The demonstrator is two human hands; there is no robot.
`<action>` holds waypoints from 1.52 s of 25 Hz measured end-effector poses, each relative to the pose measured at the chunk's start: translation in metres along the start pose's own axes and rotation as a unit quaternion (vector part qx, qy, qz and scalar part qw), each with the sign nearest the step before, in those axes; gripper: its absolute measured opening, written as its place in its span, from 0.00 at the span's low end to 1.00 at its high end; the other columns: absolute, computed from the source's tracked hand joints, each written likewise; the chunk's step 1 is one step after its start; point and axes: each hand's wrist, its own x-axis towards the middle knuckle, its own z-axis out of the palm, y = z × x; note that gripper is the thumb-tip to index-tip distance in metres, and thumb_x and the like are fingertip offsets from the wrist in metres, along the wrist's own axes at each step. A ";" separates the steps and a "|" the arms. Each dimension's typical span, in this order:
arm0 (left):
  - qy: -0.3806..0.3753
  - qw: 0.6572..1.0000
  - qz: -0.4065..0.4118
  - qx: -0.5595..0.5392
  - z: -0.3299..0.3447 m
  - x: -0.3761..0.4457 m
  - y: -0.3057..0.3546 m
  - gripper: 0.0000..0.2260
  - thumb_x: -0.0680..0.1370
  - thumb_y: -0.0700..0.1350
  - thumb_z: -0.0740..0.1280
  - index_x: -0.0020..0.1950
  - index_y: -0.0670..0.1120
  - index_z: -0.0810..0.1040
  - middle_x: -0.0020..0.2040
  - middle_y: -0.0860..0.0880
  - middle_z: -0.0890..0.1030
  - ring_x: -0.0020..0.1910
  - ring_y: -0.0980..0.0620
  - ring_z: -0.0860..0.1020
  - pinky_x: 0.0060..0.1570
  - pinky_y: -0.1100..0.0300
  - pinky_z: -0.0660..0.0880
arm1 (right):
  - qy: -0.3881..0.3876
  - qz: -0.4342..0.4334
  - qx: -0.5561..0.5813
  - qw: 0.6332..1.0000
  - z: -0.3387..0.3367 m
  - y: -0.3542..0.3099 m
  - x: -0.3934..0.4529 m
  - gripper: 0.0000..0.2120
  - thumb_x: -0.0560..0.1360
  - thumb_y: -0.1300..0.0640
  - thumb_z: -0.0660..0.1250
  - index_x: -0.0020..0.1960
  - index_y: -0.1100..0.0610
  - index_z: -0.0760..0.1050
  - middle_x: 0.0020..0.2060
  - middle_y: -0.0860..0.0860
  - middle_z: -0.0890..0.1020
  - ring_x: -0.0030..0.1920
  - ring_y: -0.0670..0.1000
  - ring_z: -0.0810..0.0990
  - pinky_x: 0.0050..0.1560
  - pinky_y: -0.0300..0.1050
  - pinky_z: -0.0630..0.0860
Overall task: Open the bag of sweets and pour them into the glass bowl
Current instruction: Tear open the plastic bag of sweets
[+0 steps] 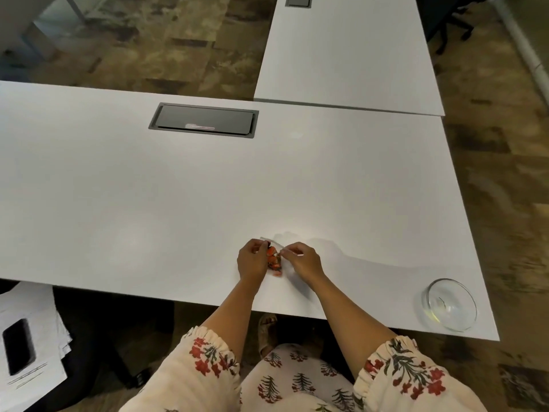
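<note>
The left hand (252, 260) sits just below the middle of the frame, fingers curled and pinched on the left edge of a small clear bag of sweets (274, 261). The right hand (303, 260) mirrors it from the other side, its fingertips pressed together on the right edge of the bag's top. The bag hangs or rests between the two hands, low over the white worktop (178, 188); whether it touches the surface cannot be told. Orange-red sweets show through the plastic, bunched in the gap between the hands. Whether the bag's mouth is parted is too small to tell.

The glass bowl (450, 304) stands at the lower right of the frame, near the worktop's near right corner, well apart from the hands and upright. Nothing shows inside it.

In the upper middle left of the frame a dark rectangular cable hatch (203, 120) is set flush into the worktop. A second white table (350, 55) butts against the far edge at the upper right. At the lower left, below the worktop's edge, a stack of papers (29, 337) carries a dark phone (18, 346). Both forearms come up from floral sleeves (401, 373) at the bottom of the frame.
</note>
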 end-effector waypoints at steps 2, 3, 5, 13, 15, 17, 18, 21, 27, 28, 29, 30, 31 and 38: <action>-0.004 0.999 0.038 0.012 0.006 -0.004 0.009 0.09 0.80 0.46 0.65 0.46 0.46 0.83 0.42 0.50 0.85 0.45 0.48 0.82 0.48 0.54 0.75 | 0.022 -0.070 -0.023 0.997 -0.013 -0.008 -0.001 0.07 0.76 0.54 0.71 0.50 0.56 0.82 0.47 0.49 0.85 0.47 0.46 0.81 0.44 0.32 0.71; -0.005 0.998 0.056 0.014 0.010 -0.005 0.013 0.09 0.80 0.46 0.65 0.44 0.47 0.82 0.39 0.53 0.84 0.41 0.52 0.82 0.47 0.55 0.75 | 0.025 -0.102 -0.039 0.994 -0.019 -0.012 -0.001 0.05 0.76 0.55 0.71 0.48 0.56 0.83 0.45 0.48 0.85 0.46 0.45 0.81 0.45 0.32 0.72; -0.006 0.996 0.091 0.020 0.016 -0.009 0.021 0.09 0.80 0.46 0.65 0.42 0.49 0.82 0.34 0.57 0.84 0.35 0.60 0.81 0.45 0.58 0.75 | 0.025 -0.149 -0.082 0.985 -0.031 -0.019 -0.001 0.05 0.76 0.56 0.69 0.47 0.55 0.83 0.44 0.47 0.85 0.45 0.45 0.82 0.46 0.34 0.74; 0.030 0.992 0.115 -0.030 0.047 -0.023 0.054 0.07 0.80 0.42 0.66 0.56 0.44 0.81 0.51 0.47 0.82 0.46 0.58 0.81 0.46 0.61 0.77 | 0.056 -0.156 -0.122 0.979 -0.065 -0.039 -0.005 0.09 0.78 0.57 0.67 0.50 0.59 0.86 0.42 0.53 0.87 0.40 0.49 0.82 0.43 0.39 0.76; 0.025 0.996 0.048 -0.070 0.058 -0.029 0.057 0.06 0.78 0.40 0.66 0.54 0.43 0.80 0.48 0.49 0.81 0.51 0.47 0.83 0.47 0.57 0.79 | 0.076 -0.143 -0.114 0.980 -0.069 -0.041 -0.006 0.09 0.78 0.56 0.68 0.49 0.59 0.86 0.41 0.54 0.87 0.38 0.49 0.81 0.39 0.36 0.75; -0.026 0.994 0.002 -0.111 0.067 -0.034 0.057 0.05 0.78 0.38 0.66 0.48 0.41 0.81 0.46 0.45 0.84 0.49 0.40 0.85 0.51 0.50 0.83 | 0.091 -0.131 -0.097 0.982 -0.073 -0.041 -0.008 0.09 0.77 0.54 0.70 0.48 0.58 0.87 0.40 0.53 0.87 0.35 0.46 0.81 0.34 0.30 0.73; -0.051 0.991 -0.008 -0.126 0.070 -0.036 0.057 0.06 0.78 0.38 0.66 0.48 0.39 0.83 0.48 0.42 0.86 0.47 0.40 0.86 0.51 0.49 0.84 | 0.097 -0.127 -0.084 0.984 -0.076 -0.042 -0.009 0.09 0.76 0.52 0.71 0.48 0.57 0.87 0.40 0.52 0.88 0.35 0.44 0.82 0.33 0.29 0.73; -0.100 0.978 -0.037 -0.181 0.076 -0.042 0.056 0.11 0.79 0.43 0.68 0.52 0.36 0.85 0.49 0.39 0.87 0.46 0.42 0.87 0.51 0.51 0.84 | 0.121 -0.122 -0.070 0.983 -0.085 -0.040 -0.011 0.10 0.74 0.50 0.73 0.48 0.55 0.87 0.41 0.50 0.88 0.37 0.45 0.83 0.40 0.35 0.78; -0.113 0.969 -0.041 -0.215 0.076 -0.044 0.061 0.05 0.76 0.37 0.71 0.43 0.35 0.85 0.44 0.38 0.85 0.43 0.42 0.86 0.43 0.57 0.84 | 0.135 -0.111 -0.060 0.983 -0.098 -0.033 -0.016 0.04 0.70 0.53 0.77 0.42 0.53 0.88 0.33 0.42 0.84 0.35 0.38 0.82 0.39 0.32 0.75; -0.113 0.970 -0.042 -0.211 0.075 -0.045 0.062 0.05 0.75 0.35 0.70 0.42 0.35 0.84 0.43 0.37 0.85 0.42 0.42 0.86 0.42 0.58 0.84 | 0.129 -0.108 -0.059 0.984 -0.100 -0.033 -0.017 0.03 0.70 0.53 0.77 0.42 0.53 0.87 0.32 0.41 0.83 0.35 0.38 0.82 0.39 0.30 0.74; -0.112 0.971 -0.042 -0.206 0.075 -0.045 0.063 0.05 0.75 0.34 0.70 0.41 0.35 0.84 0.42 0.37 0.85 0.41 0.42 0.86 0.41 0.59 0.83 | 0.122 -0.105 -0.056 0.985 -0.102 -0.033 -0.017 0.04 0.71 0.54 0.77 0.43 0.53 0.87 0.33 0.40 0.83 0.36 0.38 0.82 0.39 0.29 0.73; -0.113 0.972 -0.041 -0.202 0.075 -0.045 0.064 0.06 0.75 0.34 0.69 0.40 0.35 0.84 0.42 0.37 0.86 0.41 0.43 0.87 0.42 0.59 0.83 | 0.114 -0.101 -0.049 0.987 -0.103 -0.033 -0.017 0.04 0.71 0.54 0.76 0.43 0.53 0.87 0.33 0.41 0.84 0.37 0.39 0.82 0.39 0.29 0.73; -0.114 0.973 -0.039 -0.197 0.076 -0.045 0.065 0.06 0.75 0.33 0.68 0.41 0.35 0.84 0.42 0.37 0.86 0.40 0.43 0.87 0.42 0.58 0.84 | 0.110 -0.094 -0.038 0.989 -0.103 -0.033 -0.017 0.04 0.71 0.54 0.75 0.44 0.53 0.87 0.34 0.41 0.84 0.38 0.39 0.82 0.39 0.30 0.73; -0.121 0.975 -0.036 -0.184 0.083 -0.049 0.066 0.05 0.75 0.33 0.69 0.44 0.33 0.85 0.47 0.34 0.86 0.47 0.39 0.87 0.49 0.55 0.84 | 0.122 -0.097 -0.035 0.987 -0.105 -0.034 -0.017 0.06 0.74 0.56 0.72 0.46 0.57 0.86 0.39 0.48 0.86 0.39 0.44 0.83 0.42 0.35 0.77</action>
